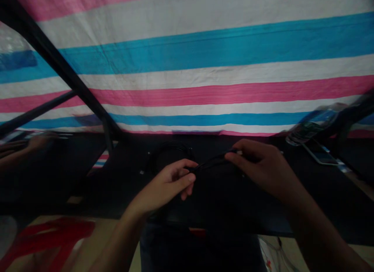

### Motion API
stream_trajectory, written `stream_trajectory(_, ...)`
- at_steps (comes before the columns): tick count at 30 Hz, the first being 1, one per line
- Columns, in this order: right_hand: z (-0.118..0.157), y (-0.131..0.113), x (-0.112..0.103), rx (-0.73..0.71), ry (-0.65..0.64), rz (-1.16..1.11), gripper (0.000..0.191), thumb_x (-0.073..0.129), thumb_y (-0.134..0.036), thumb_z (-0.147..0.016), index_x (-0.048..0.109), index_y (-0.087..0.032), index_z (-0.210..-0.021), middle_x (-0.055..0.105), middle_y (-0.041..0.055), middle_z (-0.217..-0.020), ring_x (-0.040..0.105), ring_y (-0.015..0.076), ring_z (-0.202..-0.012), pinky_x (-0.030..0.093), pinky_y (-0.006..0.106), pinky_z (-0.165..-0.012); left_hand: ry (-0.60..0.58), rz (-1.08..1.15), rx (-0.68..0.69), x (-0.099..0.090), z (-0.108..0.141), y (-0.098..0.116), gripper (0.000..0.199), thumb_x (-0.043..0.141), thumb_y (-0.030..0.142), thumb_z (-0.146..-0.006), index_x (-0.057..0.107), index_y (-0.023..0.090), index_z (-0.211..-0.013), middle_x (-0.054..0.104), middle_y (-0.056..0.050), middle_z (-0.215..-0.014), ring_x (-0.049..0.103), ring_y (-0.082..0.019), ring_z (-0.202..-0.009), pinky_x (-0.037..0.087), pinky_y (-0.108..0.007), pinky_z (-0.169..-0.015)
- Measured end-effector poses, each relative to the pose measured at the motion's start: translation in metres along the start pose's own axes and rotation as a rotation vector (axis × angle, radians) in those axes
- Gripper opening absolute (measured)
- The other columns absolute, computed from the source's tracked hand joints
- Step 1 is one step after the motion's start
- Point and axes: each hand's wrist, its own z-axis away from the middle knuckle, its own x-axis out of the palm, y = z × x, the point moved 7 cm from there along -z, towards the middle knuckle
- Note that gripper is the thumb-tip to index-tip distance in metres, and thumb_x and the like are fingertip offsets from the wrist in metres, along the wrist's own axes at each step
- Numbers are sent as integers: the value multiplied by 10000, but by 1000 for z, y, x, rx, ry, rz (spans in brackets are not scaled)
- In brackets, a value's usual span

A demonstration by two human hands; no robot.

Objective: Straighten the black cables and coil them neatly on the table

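A thin black cable (210,159) stretches between my two hands above the dark table. My left hand (175,178) pinches one part of it between thumb and fingers. Slightly higher and to the right, my right hand (257,159) grips another part near a small light-coloured tip, with its fingers closed. On the table just behind my left hand lies a coiled black cable (172,145), with small pale ends to its left. The picture is dark and blurred, so the cable's exact ends are hard to make out.
A phone (320,153) lies at the right beside a clear plastic bottle (312,126). Black frame bars (62,67) rise at the left. A striped sheet (204,50) hangs behind the black table (222,202). Another person's hand (37,143) is at the far left.
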Motion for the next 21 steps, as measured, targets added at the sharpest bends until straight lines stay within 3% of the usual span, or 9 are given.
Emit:
stream_trajectory(3, -5, 24, -11, 95, 71, -140, 395, 674, -525, -862, 554, -210, -656, 416, -43, -538, 360, 91, -473, 245, 233, -424, 122, 32, 31, -23, 5, -6, 310, 654, 430, -904, 657, 151, -1040, 479, 49, -588, 433, -83, -501, 322, -184, -476)
stream_trajectory(5, -3, 39, -2, 158, -9, -218, 420, 647, -541, -879, 529, -207, -653, 396, -54, -517, 352, 84, -457, 244, 222, -413, 191, 79, 16, -31, 5, -10, 301, 672, 428, -890, 656, 154, -1013, 444, 63, -592, 376, -63, -473, 271, -171, -442)
stream_trajectory(8, 2, 57, 11, 205, -163, -301, 321, 666, -505, -875, 614, -193, -827, 552, -28, -579, 508, 109, -504, 391, 219, -462, 211, 142, -30, -34, 0, -10, 304, 718, 440, -850, 640, 175, -975, 412, 85, -580, 280, -39, -427, 216, -158, -399)
stream_trajectory(11, 0, 64, 7, 190, -211, -289, 454, 750, -445, -809, 649, -202, -1179, 726, 86, -972, 695, 200, -787, 553, 296, -647, 124, 122, -106, -29, -11, -5, 317, 747, 449, -821, 632, 179, -941, 390, 95, -552, 239, -33, -402, 178, -151, -369)
stream_trajectory(14, -7, 53, 4, 101, -248, -176, 582, 786, -423, -768, 640, -250, -1304, 689, 109, -1225, 681, 271, -1055, 564, 386, -830, 6, 35, -149, -18, -23, 4, 304, 744, 444, -822, 641, 168, -897, 394, 88, -541, 246, -32, -386, 155, -150, -354)
stream_trajectory(17, -11, 28, 18, -77, -350, -44, 456, 793, -402, -766, 721, -248, -1188, 736, 79, -1120, 659, 276, -1088, 513, 405, -920, -104, -28, -181, -4, -35, 12, 272, 722, 424, -840, 656, 162, -870, 429, 69, -552, 255, -29, -375, 139, -157, -354)
stream_trajectory(19, -12, 17, 32, -134, -430, -40, 264, 694, -377, -864, 750, -219, -1068, 748, 48, -915, 685, 220, -889, 517, 339, -807, -141, -32, -192, 3, -43, 17, 263, 724, 407, -837, 668, 151, -859, 417, 71, -546, 241, -23, -372, 128, -161, -359)
stream_trajectory(21, -14, 14, 41, -126, -443, -101, 220, 565, -325, -943, 736, -187, -946, 685, 11, -742, 624, 152, -669, 471, 271, -648, -124, 0, -167, 2, -52, 20, 271, 740, 395, -821, 680, 137, -872, 442, 63, -562, 245, -15, -375, 125, -157, -367)
